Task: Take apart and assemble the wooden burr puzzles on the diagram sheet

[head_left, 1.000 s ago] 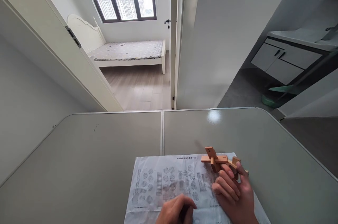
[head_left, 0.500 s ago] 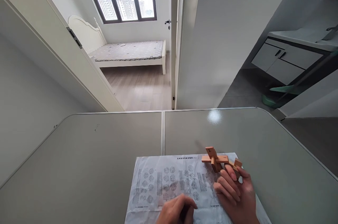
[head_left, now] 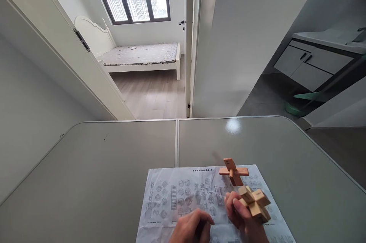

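My right hand (head_left: 243, 218) is closed around a light wooden interlocking puzzle cross (head_left: 255, 203), raised a little above the printed instruction sheet (head_left: 183, 197). A second, darker wooden cross piece (head_left: 233, 171) marked with a "2" rests on the sheet's far right corner, just beyond my right hand. My left hand (head_left: 190, 229) rests on the sheet's near edge with its fingers curled in a loose fist; whether anything is inside it is hidden.
The sheet lies on a grey folding table (head_left: 100, 174) with a centre seam (head_left: 176, 142). Past the table's far edge are an open doorway to a bedroom with a bed (head_left: 140, 58), a white wall, and a dark-floored room with cabinets (head_left: 314, 65) on the right.
My right hand has drawn back toward me and lifted the light wooden cross away from the darker piece, which stays on the sheet. My left hand has not moved.
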